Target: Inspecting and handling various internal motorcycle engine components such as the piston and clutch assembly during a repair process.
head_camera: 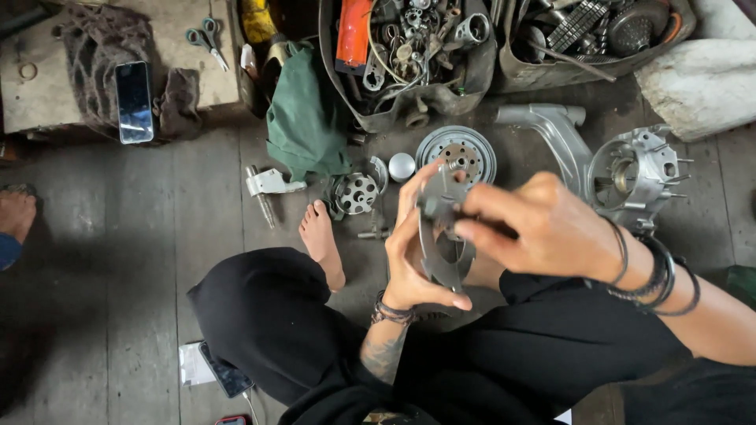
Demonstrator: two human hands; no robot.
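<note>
I see my left hand (409,252) raised palm-up above my lap, fingers clamped on a flat metal plate (441,252). My right hand (543,228) reaches across, fingertips pinching the plate's top. At the floor's far edge, a black tub (409,94) holds loose metal parts.

Dim, soft daylight from above, dark lower-left corner, slight motion blur, mild glare on metal

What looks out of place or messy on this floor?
A green cloth spills from the parts tub onto the floor. Beside the person's knee, a phone lies on paper. Both hands hold a metal part.
</note>
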